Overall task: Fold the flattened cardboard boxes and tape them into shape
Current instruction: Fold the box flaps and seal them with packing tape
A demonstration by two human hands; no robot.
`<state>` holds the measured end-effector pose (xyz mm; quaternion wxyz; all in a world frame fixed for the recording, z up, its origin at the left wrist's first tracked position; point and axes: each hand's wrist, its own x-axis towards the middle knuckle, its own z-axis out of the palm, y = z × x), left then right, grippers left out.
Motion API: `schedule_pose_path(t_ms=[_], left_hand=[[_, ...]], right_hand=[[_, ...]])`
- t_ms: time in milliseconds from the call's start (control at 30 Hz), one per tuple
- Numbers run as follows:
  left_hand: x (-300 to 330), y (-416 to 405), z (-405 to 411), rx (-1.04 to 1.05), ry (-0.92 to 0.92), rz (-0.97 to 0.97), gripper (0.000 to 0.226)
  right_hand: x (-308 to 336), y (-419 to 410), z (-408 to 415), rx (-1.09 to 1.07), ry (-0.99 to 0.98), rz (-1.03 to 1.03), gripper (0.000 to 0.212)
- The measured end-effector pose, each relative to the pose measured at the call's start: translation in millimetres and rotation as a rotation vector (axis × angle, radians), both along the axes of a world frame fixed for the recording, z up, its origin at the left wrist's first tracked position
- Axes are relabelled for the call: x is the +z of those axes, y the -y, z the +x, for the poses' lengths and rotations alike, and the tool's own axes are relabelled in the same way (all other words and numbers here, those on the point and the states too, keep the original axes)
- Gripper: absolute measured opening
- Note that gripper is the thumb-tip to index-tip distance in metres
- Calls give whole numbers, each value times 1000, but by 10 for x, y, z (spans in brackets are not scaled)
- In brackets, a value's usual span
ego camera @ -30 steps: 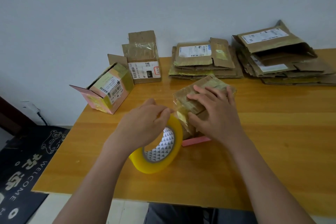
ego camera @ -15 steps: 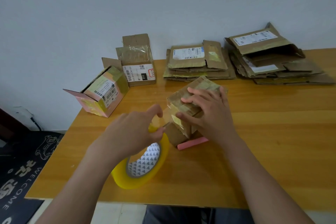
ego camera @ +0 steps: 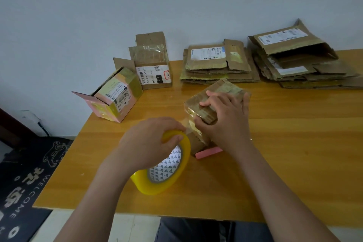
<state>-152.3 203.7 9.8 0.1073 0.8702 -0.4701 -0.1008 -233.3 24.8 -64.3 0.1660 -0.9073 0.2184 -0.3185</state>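
Wall point(ego camera: 98, 6): plain pale grey, running behind the whole scene.

Table point(ego camera: 294, 153): glossy yellow-brown wood grain, its far edge against the wall.

Floor mat point(ego camera: 23, 182): dark, lower left, printed "WELCOME" in pale letters beside larger characters and a cartoon outline.

Right stack of flat boxes point(ego camera: 298, 65): brown cardboard, loosely piled at the far right of the table; white shipping label on top, text too small to read.

Middle stack of flat boxes point(ego camera: 216, 65): neater pile just left of the first, white barcode label on top, unreadable.

Pink box point(ego camera: 115, 96): assembled, lying on its side near the table's left edge, flap open toward the left, yellowish tape across it, barcode label.

Upright box point(ego camera: 153, 68): assembled, touching the pink box, flaps standing open; label reads "010" on a black patch, with a handwritten note in a red frame.

Small box point(ego camera: 220, 92): brown, mid-table, tilted, clear tape over its top. The right hand point(ego camera: 225, 122) grasps it from above, fingers curled over the top edge, thumb on the near face.

Tape roll point(ego camera: 165, 165): yellow, white triangle-patterned core, standing on edge just left of the small box. The left hand point(ego camera: 151, 141) grips its top rim.

Pink strip point(ego camera: 209, 152): lying flat at the small box's near base.
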Motion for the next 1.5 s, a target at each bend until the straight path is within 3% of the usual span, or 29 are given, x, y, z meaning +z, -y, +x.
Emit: schedule_pose_path(t_ms=[167,233,333,433,533,667,800,900,967,1033,1100,1200,1500], left_hand=[[-21,11,16,36,4,4,27],[-19,10,3,41,17,2,27],[-22,14,-31,38,51,28,26],[-4,49,-66,49,43,63,28],[53,96,-78,111,-114,14,36],[114,148,10,131,-171,24,32],[169,197,66,169,-152,36,19],[181,224,75,232,-190,11,22],[158,253,73,277,-226,-19,31],[130,279,55,308,-265,-8,27],[104,300,64,304,-308,-6,22],[106,289,89,270,-319,-16,22],[93,152,282,212,-367,-24,22]], right_hand=[[119,130,-154,192,-35,117,68],[192,184,-335,222,115,233,55],[159,214,-618,91,221,163,20],[10,183,-756,97,-95,95,7],[-156,119,-780,139,-342,18,13],[-219,42,-753,132,-429,-112,26],[-165,38,-764,134,-487,-254,19],[-123,42,-834,85,-332,-239,4],[-81,50,-896,104,-76,-92,11],[30,5,-920,233,212,144,6],[134,-60,-878,324,388,228,8],[171,-146,-712,373,453,199,19],[70,-275,-294,483,414,212,14]])
